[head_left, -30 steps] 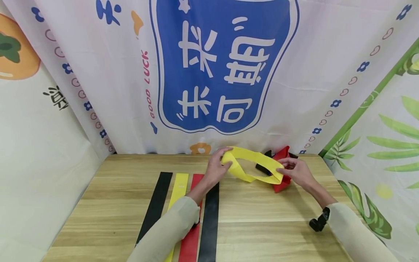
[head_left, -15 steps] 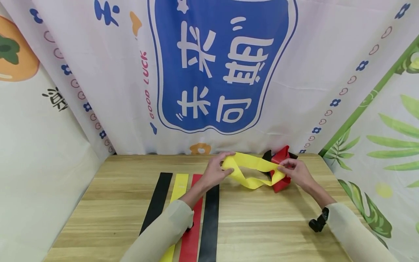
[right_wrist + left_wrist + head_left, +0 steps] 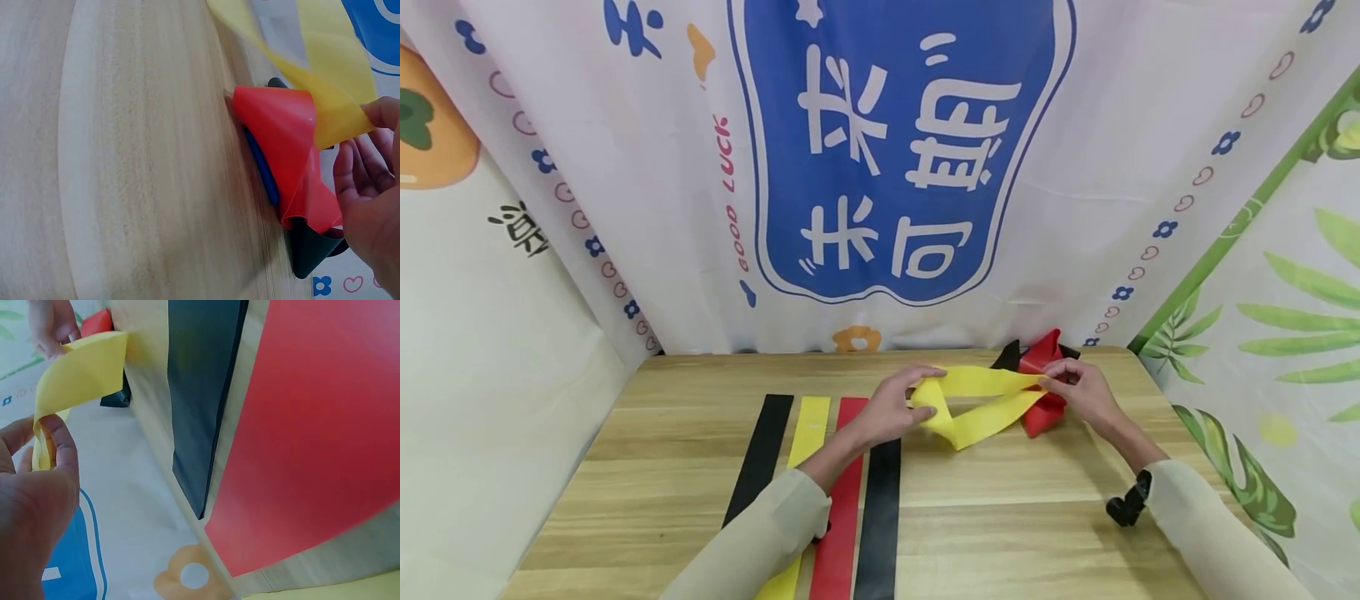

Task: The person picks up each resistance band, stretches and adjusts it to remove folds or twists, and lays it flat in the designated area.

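Both hands hold a yellow resistance-band-like strip [image 3: 985,382], stretched out as a twisted loop above the back of the table. At its left end my left hand [image 3: 891,410] grips it between thumb and fingers; the left wrist view shows the strip [image 3: 81,375] passing between them. My right hand [image 3: 1084,393] pinches the other end with thumb and forefinger [image 3: 382,114]. Just beside the right hand lies a crumpled red strip [image 3: 1042,414], with black strip parts [image 3: 1009,357] behind it. In the right wrist view the red strip [image 3: 275,122] is folded over.
Flat strips lie side by side on the left of the wooden table [image 3: 985,533]: black [image 3: 760,454], yellow [image 3: 811,421], red [image 3: 842,500] and black [image 3: 880,500]. A blue rod-like thing [image 3: 261,165] sits under the crumpled red strip. A printed curtain [image 3: 685,250] hangs behind.
My left hand has come down and slightly nearer, lowering the left side of the yellow loop. The loop has narrowed toward the right hand, which stays almost in place.
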The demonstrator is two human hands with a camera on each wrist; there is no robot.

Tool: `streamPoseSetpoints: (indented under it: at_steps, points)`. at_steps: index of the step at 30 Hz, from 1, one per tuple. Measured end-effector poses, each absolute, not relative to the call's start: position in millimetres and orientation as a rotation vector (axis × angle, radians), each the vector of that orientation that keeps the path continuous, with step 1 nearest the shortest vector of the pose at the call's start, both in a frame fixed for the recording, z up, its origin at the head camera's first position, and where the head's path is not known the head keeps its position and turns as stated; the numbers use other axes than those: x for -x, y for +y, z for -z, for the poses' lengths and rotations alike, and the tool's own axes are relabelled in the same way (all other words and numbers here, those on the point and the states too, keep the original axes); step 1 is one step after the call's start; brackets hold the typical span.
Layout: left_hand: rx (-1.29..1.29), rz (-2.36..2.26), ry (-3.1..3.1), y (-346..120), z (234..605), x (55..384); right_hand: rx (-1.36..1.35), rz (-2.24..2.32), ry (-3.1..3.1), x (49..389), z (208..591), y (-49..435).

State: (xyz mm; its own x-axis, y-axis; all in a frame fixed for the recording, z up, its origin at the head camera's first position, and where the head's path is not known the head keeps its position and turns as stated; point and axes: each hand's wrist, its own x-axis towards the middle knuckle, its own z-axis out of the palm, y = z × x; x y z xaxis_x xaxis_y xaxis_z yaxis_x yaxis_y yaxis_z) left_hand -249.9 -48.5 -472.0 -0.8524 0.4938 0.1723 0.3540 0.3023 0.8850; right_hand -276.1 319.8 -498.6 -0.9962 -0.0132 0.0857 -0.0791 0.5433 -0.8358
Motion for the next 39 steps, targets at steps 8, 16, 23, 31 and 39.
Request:
streamPoseSetpoints:
  at_steps: [8, 16, 23, 31, 39]
  points:
    - [-0.833, -1.495, 2.431, -49.0, 471.0, 245.4, -0.177, -1.670, -2.623, 274.5, 497.9, 319.7]
    - [-0.887, -1.433, 2.407, -51.6, 471.3, 241.9, -0.261, -1.662, -2.672, 275.9, 497.5, 318.4]
    - [-0.937, -1.376, 2.409, -53.8, 469.8, 239.2, -0.331, -1.683, -2.742, 277.8, 498.7, 320.2]
    - [-0.971, -1.278, 2.416, -50.0, 470.6, 238.2, -0.403, -1.607, -2.794, 277.5, 501.4, 320.8]
    - [-0.906, -1.232, 2.406, -45.2, 475.0, 237.1, -0.434, -1.459, -2.856, 276.0, 504.5, 318.6]
